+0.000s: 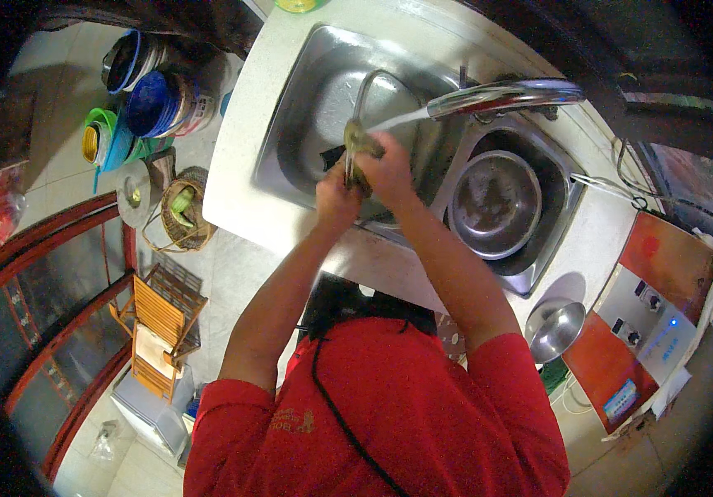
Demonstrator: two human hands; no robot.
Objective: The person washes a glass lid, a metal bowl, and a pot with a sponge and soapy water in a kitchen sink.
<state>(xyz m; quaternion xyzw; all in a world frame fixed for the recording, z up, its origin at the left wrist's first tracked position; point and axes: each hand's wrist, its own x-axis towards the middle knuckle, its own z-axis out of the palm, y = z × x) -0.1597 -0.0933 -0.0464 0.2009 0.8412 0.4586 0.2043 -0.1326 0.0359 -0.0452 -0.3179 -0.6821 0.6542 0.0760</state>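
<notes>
Both my hands are over the large left basin of a stainless steel sink (319, 68). My left hand (339, 197) grips a thin-edged object with a curved grey rim (361, 87); its kind is unclear. A small black part (331, 156) shows just above that hand. My right hand (386, 166) is closed on a brownish-green piece (356, 135), perhaps a scrubber, pressed against the object. Motion blur and my fingers hide much of both. From the chrome faucet (505, 99), water runs onto the brownish-green piece.
The smaller right basin holds a round metal basin (496, 205). A steel bowl (555, 329) sits at the counter's edge, near a gas stove (642, 323). On the floor at left are stacked buckets (158, 105), a wicker basket (186, 214) with green vegetables and a wooden folding chair (158, 335).
</notes>
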